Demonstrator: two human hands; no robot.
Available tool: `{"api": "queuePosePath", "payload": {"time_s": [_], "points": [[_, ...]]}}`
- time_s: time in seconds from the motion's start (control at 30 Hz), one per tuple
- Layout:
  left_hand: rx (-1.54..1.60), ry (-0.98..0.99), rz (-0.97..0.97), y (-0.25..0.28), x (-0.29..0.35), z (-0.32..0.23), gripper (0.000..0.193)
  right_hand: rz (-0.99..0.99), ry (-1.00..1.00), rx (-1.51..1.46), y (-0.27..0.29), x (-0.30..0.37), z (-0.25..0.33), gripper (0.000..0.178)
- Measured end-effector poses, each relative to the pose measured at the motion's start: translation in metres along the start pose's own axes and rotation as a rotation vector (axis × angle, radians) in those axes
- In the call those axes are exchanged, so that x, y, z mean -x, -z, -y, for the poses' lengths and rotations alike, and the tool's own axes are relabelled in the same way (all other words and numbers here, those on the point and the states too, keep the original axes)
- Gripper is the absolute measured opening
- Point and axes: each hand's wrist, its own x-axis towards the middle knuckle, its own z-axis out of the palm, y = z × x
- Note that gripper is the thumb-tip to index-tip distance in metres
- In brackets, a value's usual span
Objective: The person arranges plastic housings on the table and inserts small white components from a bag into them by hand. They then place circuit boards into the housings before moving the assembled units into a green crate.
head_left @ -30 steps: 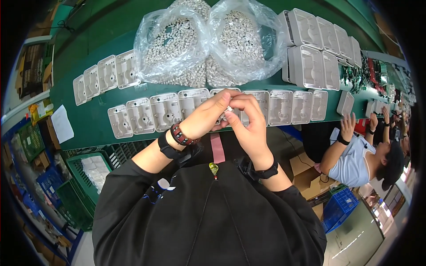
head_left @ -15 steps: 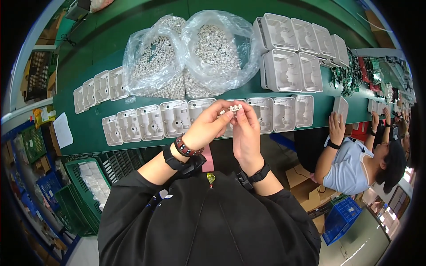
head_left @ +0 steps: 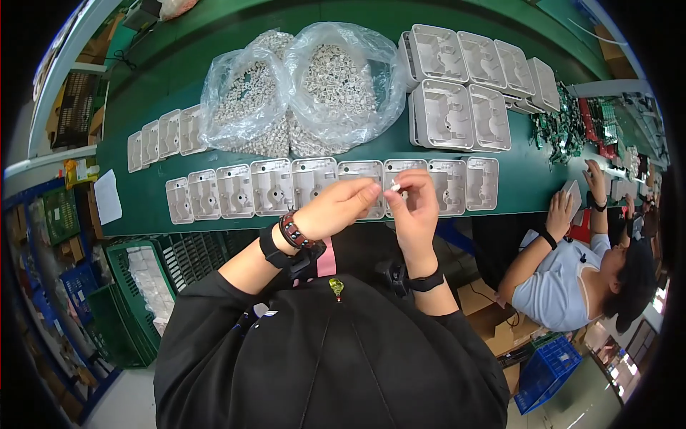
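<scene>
Over the front row of grey plastic housings (head_left: pixel 271 187), both of my hands are raised close together. My right hand (head_left: pixel 416 207) pinches a small white plastic part (head_left: pixel 395 186) between thumb and fingertips. Beside it, my left hand (head_left: pixel 341 202) is closed, its thumb pressed to the curled fingers; whatever lies inside is hidden. The fingertips of the two hands are a little apart. Open sides up, the housings stand side by side, showing posts and round holes inside.
Two clear plastic bags (head_left: pixel 341 79) of small white parts stand behind the row. Stacked grey housings (head_left: pixel 441 114) sit to the right, with green circuit boards (head_left: pixel 561 125) beyond. Another person (head_left: pixel 564 272) works at the right. Green crates (head_left: pixel 139 286) stand below the table's left end.
My hands have drawn apart, the right moving rightward with one white part. The several white parts seen at my fingertips before are no longer visible there. The other person's hands have shifted.
</scene>
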Motion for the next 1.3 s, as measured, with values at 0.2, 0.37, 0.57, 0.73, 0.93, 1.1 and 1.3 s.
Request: {"api": "queuePosePath", "payload": {"time_s": [0.2, 0.37, 0.57, 0.73, 0.93, 1.1, 1.3], "points": [[-0.411, -0.143, -0.146, -0.009, 0.006, -0.001, 0.025, 0.264, 0.274, 0.678, 0.009, 0.001, 0.016, 0.017], [-0.538, -0.106, -0.178, 0.005, 0.028, 0.009, 0.022, 0.432, 0.182, 0.640, 0.001, 0.004, 0.014, 0.016], [-0.604, -0.046, -0.322, 0.038, 0.073, 0.014, 0.020, 0.593, 0.079, 0.537, -0.046, -0.001, -0.008, 0.014], [-0.611, -0.158, -0.457, 0.077, 0.121, 0.040, 0.020, 0.804, 0.041, 0.560, -0.112, -0.010, -0.027, 0.013], [-0.364, -0.232, -0.894, 0.167, 0.165, 0.074, 0.021, 0.899, 0.216, 0.774, -0.223, -0.044, -0.072, 0.013], [-0.005, -0.286, -0.934, 0.293, 0.221, 0.119, 0.019, 0.696, 0.504, 1.019, -0.325, -0.112, -0.137, 0.013], [0.383, -0.244, -0.956, 0.379, 0.255, 0.135, 0.019, 0.751, 0.747, 1.508, -0.355, -0.162, -0.229, 0.010]]}}
